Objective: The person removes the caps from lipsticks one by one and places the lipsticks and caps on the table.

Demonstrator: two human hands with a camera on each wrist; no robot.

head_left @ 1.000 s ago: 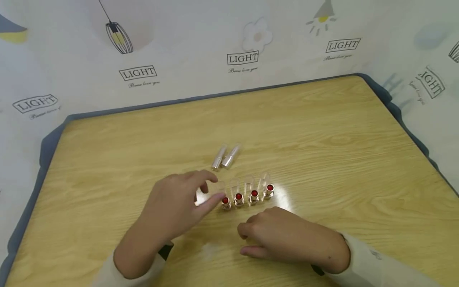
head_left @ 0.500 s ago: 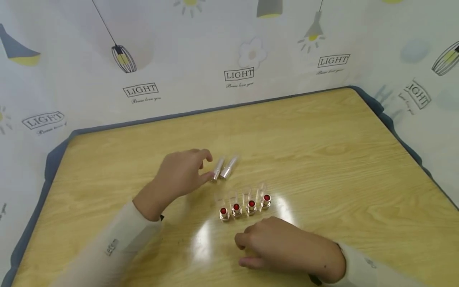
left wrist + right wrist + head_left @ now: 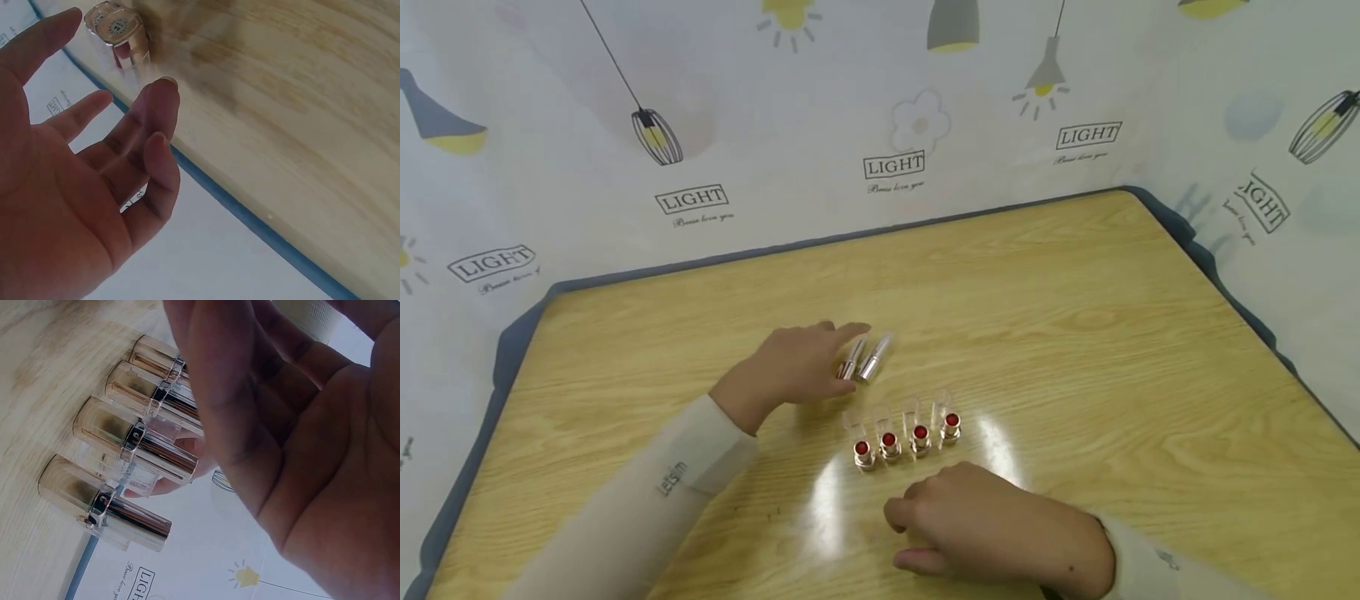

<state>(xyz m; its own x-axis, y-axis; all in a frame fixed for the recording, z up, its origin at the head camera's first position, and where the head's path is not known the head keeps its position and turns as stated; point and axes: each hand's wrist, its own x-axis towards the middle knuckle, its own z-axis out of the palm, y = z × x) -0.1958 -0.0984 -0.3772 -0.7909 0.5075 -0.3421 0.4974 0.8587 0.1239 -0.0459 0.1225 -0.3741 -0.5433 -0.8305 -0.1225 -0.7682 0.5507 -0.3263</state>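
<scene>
Two silvery capped lipsticks lie side by side on the table. Around the left lipstick (image 3: 850,362) my left hand (image 3: 801,364) spreads its thumb and index finger, one near each end. The other lipstick (image 3: 873,362) lies just right of it. Their round labelled bases (image 3: 119,26) show beyond the fingers in the left wrist view, with a gap between. Nearer me, a row of several uncapped lipsticks (image 3: 889,447) stands upright, red tips up, with clear caps (image 3: 853,422) behind them. My right hand (image 3: 973,525) rests below the row, fingers loosely curled, holding nothing.
The wood-grain table (image 3: 1037,317) has a blue-grey edge (image 3: 820,243) along its back and sides. A pale curtain (image 3: 790,125) printed with lamps surrounds it. In the right wrist view, the upright lipsticks (image 3: 153,455) stand beside the right hand.
My left hand has moved from behind the upright row, away from me, to the lying lipsticks. The head view has tilted up somewhat. My right hand keeps its place.
</scene>
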